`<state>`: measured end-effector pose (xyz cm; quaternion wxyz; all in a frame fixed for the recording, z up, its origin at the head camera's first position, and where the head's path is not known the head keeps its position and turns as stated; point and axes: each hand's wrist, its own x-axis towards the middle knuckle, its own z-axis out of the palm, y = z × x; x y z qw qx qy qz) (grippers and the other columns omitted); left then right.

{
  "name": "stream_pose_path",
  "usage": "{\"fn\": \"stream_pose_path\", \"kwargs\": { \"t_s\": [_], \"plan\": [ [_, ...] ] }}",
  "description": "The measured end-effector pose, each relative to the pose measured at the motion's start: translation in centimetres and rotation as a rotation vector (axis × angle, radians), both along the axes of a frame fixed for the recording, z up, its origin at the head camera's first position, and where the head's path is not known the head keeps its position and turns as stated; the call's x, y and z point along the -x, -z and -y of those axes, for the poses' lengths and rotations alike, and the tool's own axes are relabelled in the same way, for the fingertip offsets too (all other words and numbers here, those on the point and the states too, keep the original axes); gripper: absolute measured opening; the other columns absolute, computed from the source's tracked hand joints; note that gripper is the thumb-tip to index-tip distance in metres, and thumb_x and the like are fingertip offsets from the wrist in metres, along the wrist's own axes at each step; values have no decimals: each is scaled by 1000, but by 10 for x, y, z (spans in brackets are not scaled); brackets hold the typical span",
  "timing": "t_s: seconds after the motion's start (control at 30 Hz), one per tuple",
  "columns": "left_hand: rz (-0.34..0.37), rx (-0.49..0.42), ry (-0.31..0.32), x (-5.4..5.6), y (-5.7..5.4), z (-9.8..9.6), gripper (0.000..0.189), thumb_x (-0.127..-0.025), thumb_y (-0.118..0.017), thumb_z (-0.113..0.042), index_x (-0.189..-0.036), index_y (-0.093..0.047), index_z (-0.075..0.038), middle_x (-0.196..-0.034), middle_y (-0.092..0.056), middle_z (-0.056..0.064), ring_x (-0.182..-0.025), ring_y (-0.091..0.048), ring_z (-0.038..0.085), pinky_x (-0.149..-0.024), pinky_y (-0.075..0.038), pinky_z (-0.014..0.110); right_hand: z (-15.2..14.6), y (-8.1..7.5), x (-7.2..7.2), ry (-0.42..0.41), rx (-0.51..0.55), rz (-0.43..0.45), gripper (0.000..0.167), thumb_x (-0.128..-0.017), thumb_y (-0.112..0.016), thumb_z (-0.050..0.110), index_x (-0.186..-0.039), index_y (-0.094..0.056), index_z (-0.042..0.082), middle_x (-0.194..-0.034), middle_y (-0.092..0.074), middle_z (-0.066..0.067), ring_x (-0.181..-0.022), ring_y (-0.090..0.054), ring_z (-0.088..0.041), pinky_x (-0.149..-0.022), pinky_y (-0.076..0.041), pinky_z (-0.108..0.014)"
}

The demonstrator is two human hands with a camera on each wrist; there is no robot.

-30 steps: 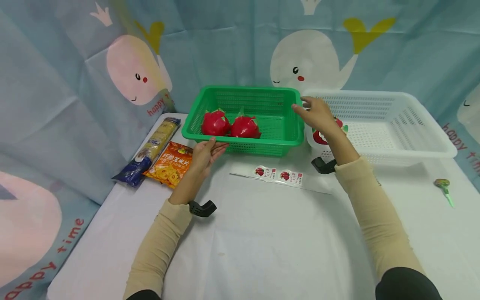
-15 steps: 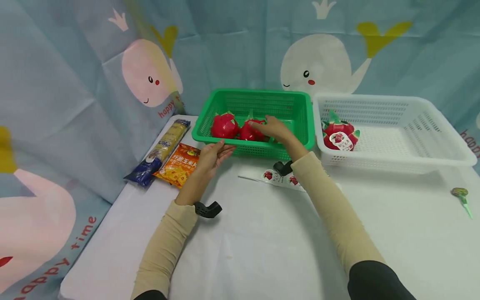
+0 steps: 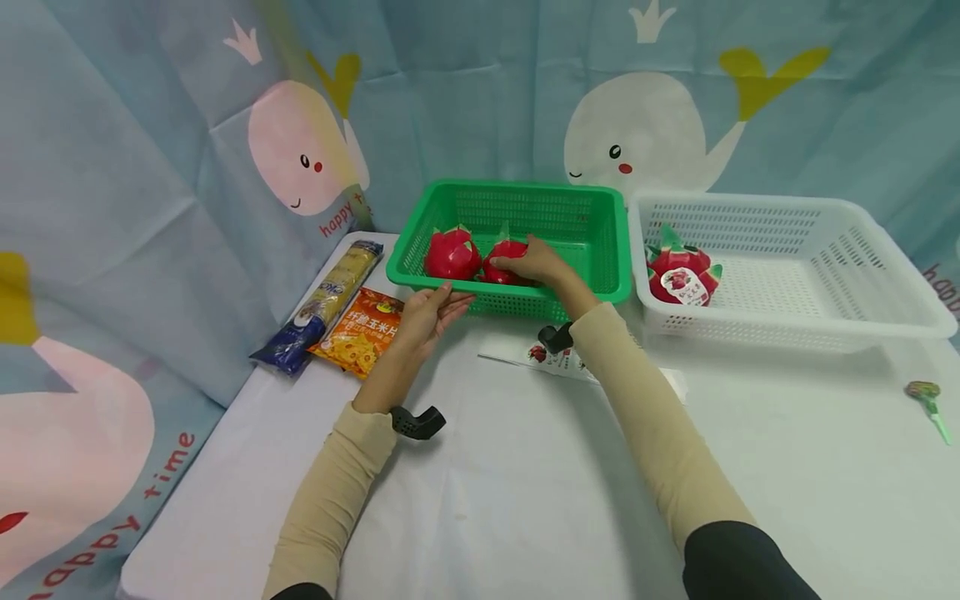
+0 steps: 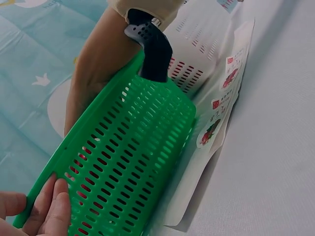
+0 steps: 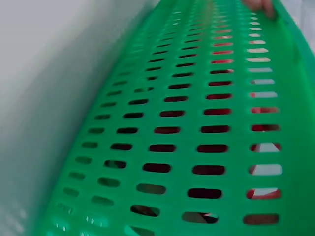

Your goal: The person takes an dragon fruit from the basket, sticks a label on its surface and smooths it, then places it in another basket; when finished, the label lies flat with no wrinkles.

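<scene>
Two red dragon fruits with green tips lie in the green basket point(image 3: 600, 287). My left hand point(image 3: 426, 318) pinches the basket's front rim, thumb above and fingers against the outer wall, as the left wrist view shows. Reaching over that rim, my right hand point(image 3: 542, 262) grips the right dragon fruit point(image 3: 498, 250), its thumb on the near side. Just left of it sits the other dragon fruit point(image 3: 452, 254). In the right wrist view the basket's slotted wall point(image 5: 197, 128) hides most of the hand and fruit.
A white basket point(image 3: 795, 321) at right holds a dragon fruit with a round label point(image 3: 678, 271). A backing strip of labels point(image 4: 216, 115) lies before the green basket. Spaghetti point(image 3: 318, 308) and an orange snack bag point(image 3: 363, 333) lie left, a lollipop point(image 3: 926, 400) far right.
My right hand has moved left from the white basket's edge into the green basket and taken hold of the right dragon fruit. My left hand stays on the rim. The view has shifted slightly.
</scene>
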<state>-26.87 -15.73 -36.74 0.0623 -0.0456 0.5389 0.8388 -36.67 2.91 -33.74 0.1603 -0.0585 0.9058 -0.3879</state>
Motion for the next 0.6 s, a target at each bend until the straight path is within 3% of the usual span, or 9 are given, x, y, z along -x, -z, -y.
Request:
{"fn": "stream_pose_path", "kwargs": {
  "t_s": [0.2,0.4,0.6],
  "plan": [
    [-6,-11,10,-1,2,0,19,-97,-43,-18,-101,-50,-1,-85,-70,4,-83,-69,12,-80,-52,23,-19,-7,-2,32,155,53,86,-86,-59,39,-148,-9,9,-148,-24,-15,-131,-34,-30,-99,-44,-44],
    [-34,-31,17,-1,3,1,18,-97,-43,-16,-97,-51,0,-84,-71,4,-83,-69,12,-79,-52,24,-52,-29,-5,0,284,6,87,-84,-62,38,-149,-9,14,-149,-23,-14,-129,-36,-34,-84,-53,-44],
    [-29,-57,33,0,2,3,18,-98,-42,-15,-96,-50,1,-83,-71,5,-82,-69,13,-77,-53,23,-87,-54,-34,-117,406,-55,78,-85,-63,30,-148,-16,26,-146,-26,-12,-127,-35,-31,-83,-54,-42]
  ]
}}
